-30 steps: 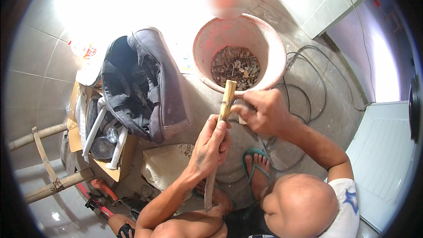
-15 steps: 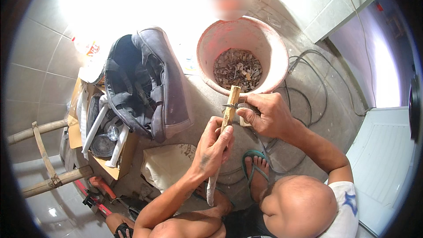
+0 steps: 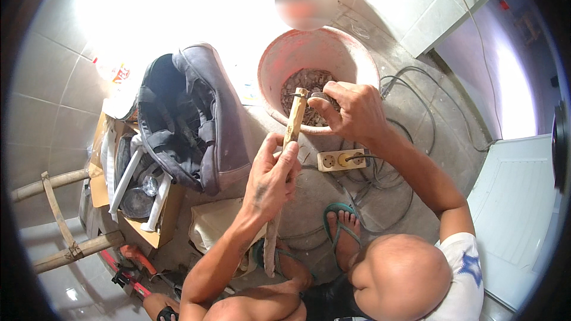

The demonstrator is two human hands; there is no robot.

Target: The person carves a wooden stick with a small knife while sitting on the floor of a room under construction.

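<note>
Stick clamped in left hand; right hand pinches a blade at the stick's tip, partly hiding the bucket; bag at left, cables by socket strip.

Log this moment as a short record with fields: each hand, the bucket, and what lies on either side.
Left hand: the left hand grips a wooden stick, its upper part pale and bare
Right hand: the right hand holds a small thin tool, partly hidden, at the stick's upper end
Bucket: a pinkish bucket beyond the hands, brown scraps at its bottom
To the left: an open dark bag; a cardboard box
To the right: a socket strip with a yellow plug in it; dark cables on the floor
</note>
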